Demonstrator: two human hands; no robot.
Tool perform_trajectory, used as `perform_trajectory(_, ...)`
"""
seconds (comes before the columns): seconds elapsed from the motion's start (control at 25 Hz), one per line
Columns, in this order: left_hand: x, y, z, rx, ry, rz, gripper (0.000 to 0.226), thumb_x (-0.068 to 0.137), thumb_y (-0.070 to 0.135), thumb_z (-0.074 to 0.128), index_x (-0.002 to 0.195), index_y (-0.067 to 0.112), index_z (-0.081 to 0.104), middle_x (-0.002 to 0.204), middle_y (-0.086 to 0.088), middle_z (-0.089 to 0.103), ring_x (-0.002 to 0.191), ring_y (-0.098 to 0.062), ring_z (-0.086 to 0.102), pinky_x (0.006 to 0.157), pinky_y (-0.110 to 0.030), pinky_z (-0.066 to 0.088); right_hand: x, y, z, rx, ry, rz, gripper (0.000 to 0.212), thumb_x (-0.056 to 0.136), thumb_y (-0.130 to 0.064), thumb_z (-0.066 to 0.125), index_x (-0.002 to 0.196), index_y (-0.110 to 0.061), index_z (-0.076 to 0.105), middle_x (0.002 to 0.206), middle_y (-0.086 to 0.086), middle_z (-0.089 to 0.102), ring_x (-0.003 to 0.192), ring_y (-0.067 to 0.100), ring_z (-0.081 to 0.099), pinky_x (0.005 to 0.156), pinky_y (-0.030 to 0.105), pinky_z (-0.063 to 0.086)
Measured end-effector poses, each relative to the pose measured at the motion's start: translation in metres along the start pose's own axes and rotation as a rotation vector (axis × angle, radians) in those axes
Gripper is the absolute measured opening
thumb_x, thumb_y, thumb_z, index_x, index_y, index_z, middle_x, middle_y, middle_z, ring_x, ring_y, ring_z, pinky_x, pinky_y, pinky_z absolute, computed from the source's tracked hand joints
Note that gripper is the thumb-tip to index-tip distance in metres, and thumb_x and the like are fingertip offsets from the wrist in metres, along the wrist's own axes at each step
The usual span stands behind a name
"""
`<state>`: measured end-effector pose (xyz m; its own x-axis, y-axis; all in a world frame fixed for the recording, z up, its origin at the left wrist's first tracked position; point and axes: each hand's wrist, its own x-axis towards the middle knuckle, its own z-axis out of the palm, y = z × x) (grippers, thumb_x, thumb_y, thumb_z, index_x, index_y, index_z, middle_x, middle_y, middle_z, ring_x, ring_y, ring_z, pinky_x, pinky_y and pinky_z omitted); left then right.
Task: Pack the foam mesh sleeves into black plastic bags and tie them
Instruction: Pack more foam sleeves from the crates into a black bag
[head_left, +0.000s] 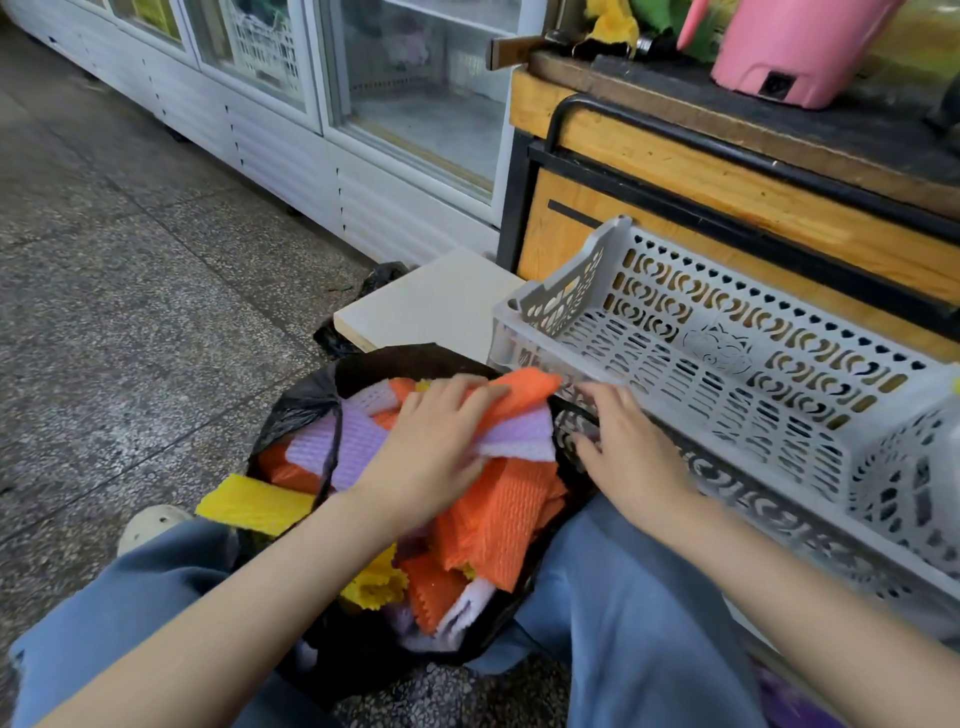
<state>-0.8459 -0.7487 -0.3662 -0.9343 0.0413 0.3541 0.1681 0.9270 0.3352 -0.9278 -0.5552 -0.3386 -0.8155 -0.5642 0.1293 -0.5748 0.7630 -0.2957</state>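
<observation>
Black bag (297, 410) open at lower centre, heaped with foam sleeves (491, 517). Left hand (431, 449) presses flat, fingers straight, on top orange sleeve (527, 389); its long axis points upper right. Right hand (631, 454) at basket (727, 332) rim, grip unclear.

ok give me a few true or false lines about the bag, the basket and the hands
1. The black bag holds orange, purple and yellow sleeves. True.
2. The white basket is piled full of sleeves. False: no sleeves show inside it.
3. The left hand rests on top of the sleeves in the bag. True.
4. The bag is already tied. False: its mouth is wide open, with sleeves heaped above the rim.
</observation>
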Motion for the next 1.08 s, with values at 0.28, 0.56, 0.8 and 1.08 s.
perform_trajectory(0.28,-0.015,0.019,0.025,0.141,-0.013,0.106,0.039,0.088,0.055,0.038,0.108,0.023,0.047,0.124,0.0,0.059,0.117,-0.022,0.051,0.093,-0.042,0.044,0.008,0.003,-0.016,0.428,-0.101,0.202,0.012,0.094,-0.015,0.053,0.086,-0.018,0.063,0.066,-0.008,0.063,0.055,-0.003,0.056,0.06,0.008,0.041)
perform_trajectory(0.56,-0.027,-0.011,0.047,0.403,-0.193,0.084,0.05,0.099,0.046,0.018,0.124,0.029,0.057,0.121,0.001,0.065,0.103,-0.027,0.065,0.08,-0.041,0.054,0.008,-0.007,-0.045,0.543,0.05,0.164,0.014,0.095,-0.022,0.05,0.088,-0.019,0.062,0.066,-0.008,0.062,0.05,-0.004,0.056,0.055,0.01,0.043)
perform_trajectory(0.8,-0.015,-0.011,0.051,0.429,-0.358,-0.096,0.067,0.097,0.051,0.003,0.132,0.025,0.054,0.127,-0.008,0.061,0.107,-0.036,0.062,0.081,-0.052,0.051,0.004,0.002,-0.029,0.522,0.095,0.185,0.011,0.095,-0.022,0.051,0.091,-0.018,0.061,0.071,-0.006,0.063,0.053,-0.002,0.055,0.056,0.009,0.043)
perform_trajectory(1.08,-0.001,0.014,0.049,0.458,-0.234,0.12,0.055,0.063,0.032,0.081,0.113,0.017,0.067,0.11,-0.016,0.066,0.097,-0.036,0.065,0.078,-0.045,0.055,-0.012,0.017,-0.026,0.473,-0.065,0.129,0.03,0.093,-0.019,0.054,0.121,-0.014,0.047,0.1,-0.003,0.059,0.081,0.003,0.055,0.069,0.01,0.04)
